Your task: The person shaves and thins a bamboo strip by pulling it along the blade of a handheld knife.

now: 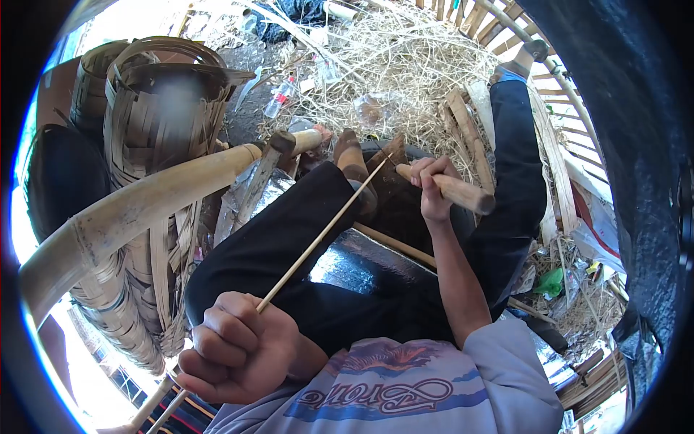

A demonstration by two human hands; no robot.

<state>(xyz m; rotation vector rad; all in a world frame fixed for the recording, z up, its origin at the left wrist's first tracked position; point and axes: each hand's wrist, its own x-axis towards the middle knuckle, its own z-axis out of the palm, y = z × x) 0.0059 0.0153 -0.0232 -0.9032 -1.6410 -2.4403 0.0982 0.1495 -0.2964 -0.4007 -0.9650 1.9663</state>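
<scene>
My left hand (235,347) is closed in a fist around a thin bamboo strip (318,242), which slants up and away across my lap. In my right hand (432,184) I grip the thick wooden handle of a knife (466,195). A thin dark edge, apparently its blade seen nearly edge-on, shows beyond the handle's far end and meets or crosses the strip's far tip. Whether they touch, I cannot tell. Part of the strip is hidden inside my left fist, and a thin length comes out below it.
A thick bamboo pole (152,188) runs along my left, beside a woven bamboo basket (163,108). Straw and shavings (390,58) cover the ground ahead, near a plastic bottle (280,98). Wooden pieces (470,137) lie by my outstretched right leg. A slatted fence (571,108) stands at right.
</scene>
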